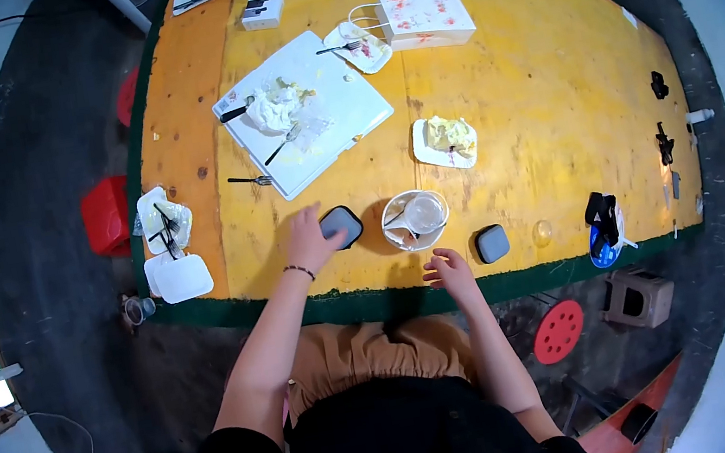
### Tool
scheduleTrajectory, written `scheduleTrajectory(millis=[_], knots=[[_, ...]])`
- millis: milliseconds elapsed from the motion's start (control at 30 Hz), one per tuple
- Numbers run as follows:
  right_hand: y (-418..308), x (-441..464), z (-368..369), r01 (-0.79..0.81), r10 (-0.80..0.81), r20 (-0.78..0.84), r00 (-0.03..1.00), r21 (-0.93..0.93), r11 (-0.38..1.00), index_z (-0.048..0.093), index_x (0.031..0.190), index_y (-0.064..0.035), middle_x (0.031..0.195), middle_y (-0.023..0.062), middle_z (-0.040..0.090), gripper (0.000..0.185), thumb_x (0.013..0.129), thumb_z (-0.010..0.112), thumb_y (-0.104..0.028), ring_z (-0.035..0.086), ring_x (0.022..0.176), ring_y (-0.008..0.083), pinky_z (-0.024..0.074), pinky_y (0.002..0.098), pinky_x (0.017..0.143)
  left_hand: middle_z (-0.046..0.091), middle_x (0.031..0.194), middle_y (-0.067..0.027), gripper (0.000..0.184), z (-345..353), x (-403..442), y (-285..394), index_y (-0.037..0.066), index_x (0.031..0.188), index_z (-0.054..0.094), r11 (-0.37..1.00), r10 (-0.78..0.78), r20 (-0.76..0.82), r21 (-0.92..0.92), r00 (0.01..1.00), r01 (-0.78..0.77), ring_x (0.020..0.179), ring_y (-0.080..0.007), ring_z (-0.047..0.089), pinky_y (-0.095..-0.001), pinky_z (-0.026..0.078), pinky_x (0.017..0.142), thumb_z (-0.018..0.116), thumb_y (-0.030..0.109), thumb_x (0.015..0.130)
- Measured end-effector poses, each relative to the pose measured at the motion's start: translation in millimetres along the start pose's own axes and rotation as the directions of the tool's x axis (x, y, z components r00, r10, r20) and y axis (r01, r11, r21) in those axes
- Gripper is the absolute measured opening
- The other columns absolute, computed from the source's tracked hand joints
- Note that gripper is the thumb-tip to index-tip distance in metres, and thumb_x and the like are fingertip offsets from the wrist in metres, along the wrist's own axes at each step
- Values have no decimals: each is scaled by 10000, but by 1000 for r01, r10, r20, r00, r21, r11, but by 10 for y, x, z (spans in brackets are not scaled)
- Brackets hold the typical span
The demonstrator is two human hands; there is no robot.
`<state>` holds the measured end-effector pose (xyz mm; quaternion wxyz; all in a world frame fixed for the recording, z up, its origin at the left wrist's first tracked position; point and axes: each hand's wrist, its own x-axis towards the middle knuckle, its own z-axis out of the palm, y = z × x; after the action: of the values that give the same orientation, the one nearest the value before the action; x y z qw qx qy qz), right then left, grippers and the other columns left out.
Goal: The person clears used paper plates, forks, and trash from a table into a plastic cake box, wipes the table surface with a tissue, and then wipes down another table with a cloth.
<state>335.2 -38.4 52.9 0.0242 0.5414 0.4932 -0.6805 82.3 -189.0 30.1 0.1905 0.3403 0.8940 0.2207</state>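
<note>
My left hand (pixel 313 239) is at the left side of a small dark grey zip case (pixel 342 222) near the table's front edge. Its fingers are spread, and some overlap the case; whether they press on it I cannot tell. Hovering by the front edge, my right hand (pixel 451 273) has its fingers apart and holds nothing. Just beyond it stands a round white tub (pixel 390 237) with a clear plastic cup (pixel 424 213) inside. A second grey case (pixel 492 244) lies to the right of that hand.
A white board (pixel 340 141) bears smeared cream cake (pixel 275 108) and forks. Nearby are a plate of cake (pixel 447 144), a floral paper bag (pixel 428 15) and a small white box (pixel 263 12). Stacked used plates (pixel 184 279) sit left; a blue-and-black item (pixel 604 231) lies right.
</note>
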Motion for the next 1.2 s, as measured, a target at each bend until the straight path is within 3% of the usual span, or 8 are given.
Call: scheduleTrajectory(millis=[67,200,300,600,900,1000,1200], knots=[[-30,87,70,-49,48,14,999,58,997,442,1176,7,927,122,612,328,917,491,-188,650,746,193,509,273,611,466,1209,-204,755,21,-143,99,11,1278,402,998,41,95,39,995,-45,1155,-347,419,-406,345,1002,736,329,681],[-13,217,149,-71,68,46,997,73,995,441,1086,3,909,128,603,272,924,471,-214,653,739,210,516,282,605,415,1239,-179,837,257,-204,98,31,1322,316,995,4,91,96,996,-12,1167,-344,397,-406,352,995,753,301,661],[-82,269,173,-66,62,66,996,53,996,446,1049,2,941,140,601,264,923,465,-230,656,760,221,528,294,621,415,1222,-181,840,385,-194,96,34,1329,296,989,-58,47,136,997,51,1135,-344,416,-398,380,967,750,281,666],[-65,527,-5,-36,27,110,994,86,996,474,1092,20,973,169,618,276,907,452,-184,660,832,274,546,330,684,437,1181,-201,813,398,-483,64,7,1272,315,964,-267,-49,-12,963,267,1099,-360,425,-408,365,960,747,303,651],[-390,579,-158,52,-62,150,987,67,996,490,1050,52,995,172,618,255,879,451,-132,662,862,273,550,333,712,442,1136,-220,818,189,-967,-493,-8,1255,323,879,-472,-234,-45,850,476,1090,-371,428,-434,362,955,759,304,637],[-566,539,-102,83,-91,125,988,67,994,489,1011,49,957,166,615,231,871,457,-133,663,855,276,550,333,705,442,1113,-216,814,147,-973,-586,-9,1254,325,876,-477,-244,-60,844,478,1077,-372,436,-431,374,945,759,313,645],[-1018,665,178,144,-149,82,985,66,987,496,956,35,931,150,608,192,889,464,-142,668,832,279,552,333,677,438,1106,-209,762,131,-870,-463,-18,1238,356,947,-317,-139,-111,938,303,1063,-377,441,-429,382,934,732,357,692]])
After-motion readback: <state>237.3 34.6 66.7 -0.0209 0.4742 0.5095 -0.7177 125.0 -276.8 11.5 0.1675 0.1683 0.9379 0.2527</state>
